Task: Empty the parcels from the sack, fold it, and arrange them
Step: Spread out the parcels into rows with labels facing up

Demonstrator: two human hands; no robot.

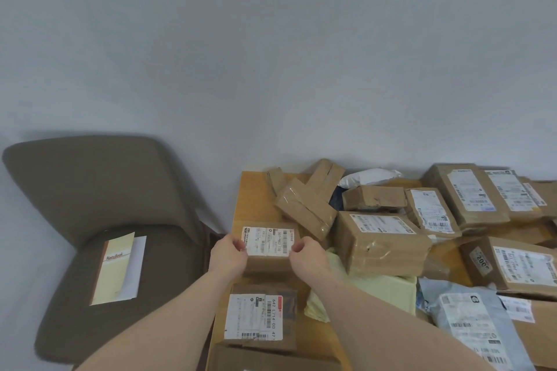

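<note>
Head view, the only one I have. Both hands clamp one small labelled box at lower centre of frame: left hand on its left edge, right hand on its right edge, fingers curled over the top. The box sits low over the left part of the bench; I cannot tell whether it rests there or is lifted.

Just below it lies another labelled parcel, flat. Right half of frame: a loose heap of brown cartons and a grey mailer bag, overlapping and unsorted.

The pale yellow material beneath the right forearm may be the sack, flattened; not certain.

My read: emptying looks done, folding unclear, arranging barely begun, most parcels left.

Left of frame: chair with a notebook on its seat.
</note>
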